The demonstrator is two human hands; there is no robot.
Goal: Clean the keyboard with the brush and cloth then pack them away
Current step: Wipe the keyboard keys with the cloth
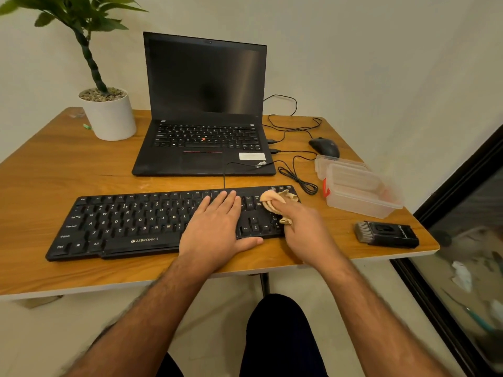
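Bare forearms, hairy, no sleeves visible. No rings or watch seen on left hand (217, 227) or right hand (307, 229). Dark trousers (277, 336) on legs.

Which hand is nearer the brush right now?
Right. The right hand holds the cloth at the keyboard's right end, just left of the brush; the left hand lies flat further left.

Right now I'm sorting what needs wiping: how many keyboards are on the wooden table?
2. The separate black keyboard lies at the table's near edge under both hands; the black laptop's built-in keyboard sits behind it. None seem hidden.
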